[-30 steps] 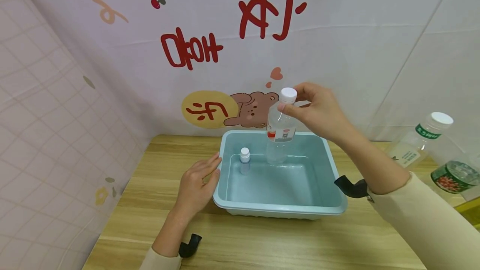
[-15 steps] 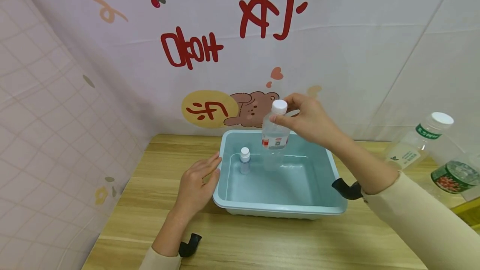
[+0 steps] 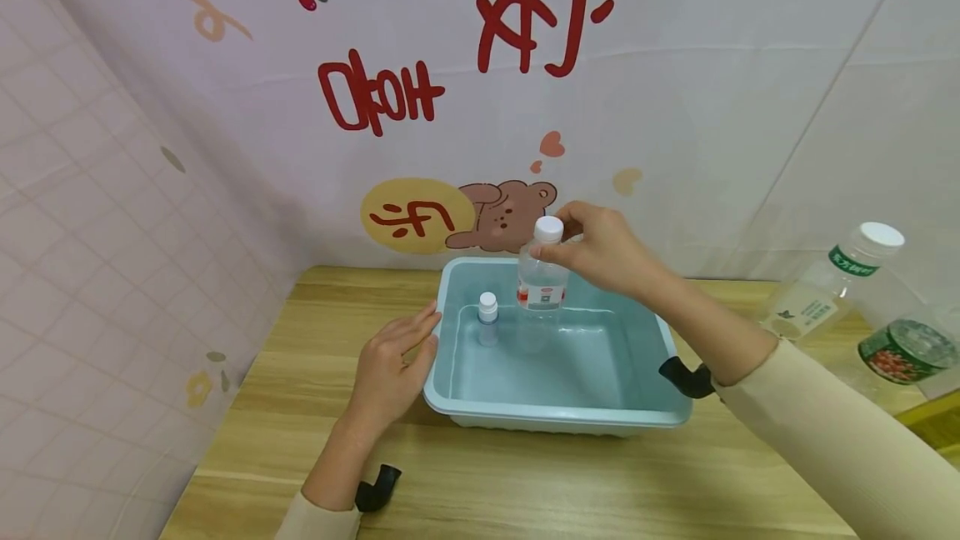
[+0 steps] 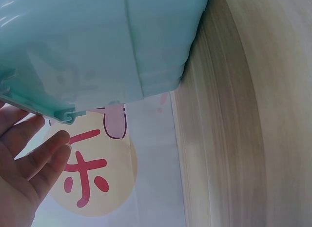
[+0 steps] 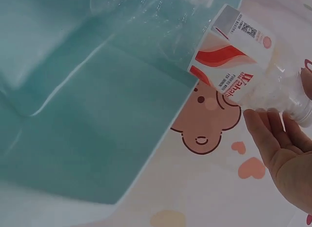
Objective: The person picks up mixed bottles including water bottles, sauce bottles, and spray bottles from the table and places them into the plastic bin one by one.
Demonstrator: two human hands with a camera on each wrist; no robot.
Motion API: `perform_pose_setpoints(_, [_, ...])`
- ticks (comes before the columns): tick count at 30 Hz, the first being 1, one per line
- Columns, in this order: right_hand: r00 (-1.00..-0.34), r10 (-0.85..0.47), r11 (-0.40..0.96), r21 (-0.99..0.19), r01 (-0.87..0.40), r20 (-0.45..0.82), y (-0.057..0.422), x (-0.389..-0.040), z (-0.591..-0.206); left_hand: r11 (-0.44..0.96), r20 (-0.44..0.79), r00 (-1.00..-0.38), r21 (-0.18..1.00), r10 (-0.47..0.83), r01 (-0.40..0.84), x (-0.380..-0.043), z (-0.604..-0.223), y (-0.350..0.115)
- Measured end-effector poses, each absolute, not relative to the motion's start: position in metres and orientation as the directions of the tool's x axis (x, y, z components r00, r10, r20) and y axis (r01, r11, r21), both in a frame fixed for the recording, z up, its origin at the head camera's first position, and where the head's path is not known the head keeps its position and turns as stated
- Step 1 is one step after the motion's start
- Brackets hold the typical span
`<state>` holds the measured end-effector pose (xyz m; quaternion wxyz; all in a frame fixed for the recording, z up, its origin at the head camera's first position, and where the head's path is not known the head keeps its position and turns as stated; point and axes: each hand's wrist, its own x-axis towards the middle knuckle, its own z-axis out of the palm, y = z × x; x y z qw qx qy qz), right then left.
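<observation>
My right hand (image 3: 600,248) grips a clear plastic water bottle (image 3: 542,297) near its neck, just below the white cap. The bottle stands upright inside a light blue plastic basin (image 3: 558,417); whether its base touches the bottom I cannot tell. In the right wrist view the bottle's red and white label (image 5: 234,53) shows beside the basin wall. A small bottle with a white cap (image 3: 487,319) stands in the basin's left part. My left hand (image 3: 392,365) rests with fairly straight fingers against the basin's left rim; in the left wrist view its fingers (image 4: 46,158) lie beside the rim.
At the right stand a clear bottle with a white cap and green band (image 3: 825,290) and another clear bottle with a green and red label (image 3: 907,350). A yellow object (image 3: 933,419) shows at the right edge. A printed cloth (image 3: 675,107) hangs behind the wooden table (image 3: 525,482).
My right hand has lowered the water bottle and carried it left, closer to the small bottle. My left hand has stayed at the basin's rim.
</observation>
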<state>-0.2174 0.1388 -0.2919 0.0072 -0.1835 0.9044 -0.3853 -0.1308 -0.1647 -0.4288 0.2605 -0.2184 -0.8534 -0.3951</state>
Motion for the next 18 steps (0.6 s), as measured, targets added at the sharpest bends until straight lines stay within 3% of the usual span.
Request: perform_pose_setpoints(18, [-0.922,-0.380,0.670,-0.664,-0.333,0.080,0.131,-0.219,-0.305,0.592,0.616,-0.771,0.564,0.164,0.576,-0.129,-0.428,-0.164])
